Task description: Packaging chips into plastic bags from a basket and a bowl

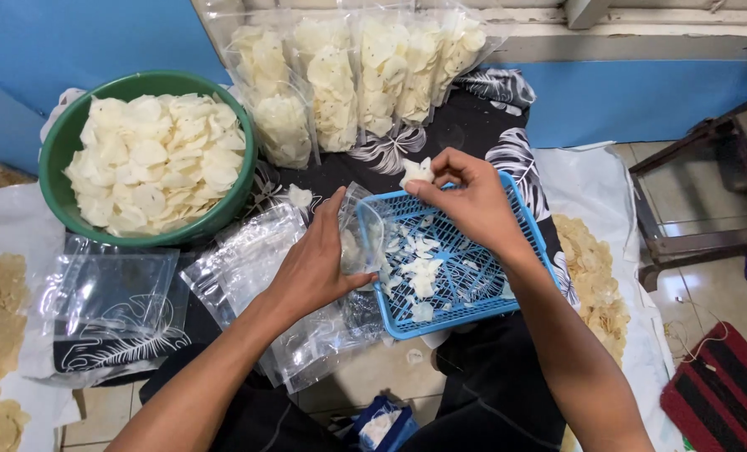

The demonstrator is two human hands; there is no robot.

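Note:
My left hand (315, 264) holds a clear plastic bag (359, 238) open beside a blue plastic basket (520, 222). The basket holds several white chips and crumbs (419, 268). My right hand (470, 201) is over the basket's far edge, pinching a few white chips (416, 172) between thumb and fingers, a little above and right of the bag's mouth.
A green bowl (59, 155) heaped with white chips sits at the left. Several filled clear bags (348, 79) lean against the blue wall. Empty bags (114, 297) lie on the dark leaf-print cloth. Browner chips (595, 280) lie on white sheets at both sides. A wooden stool (708, 184) stands right.

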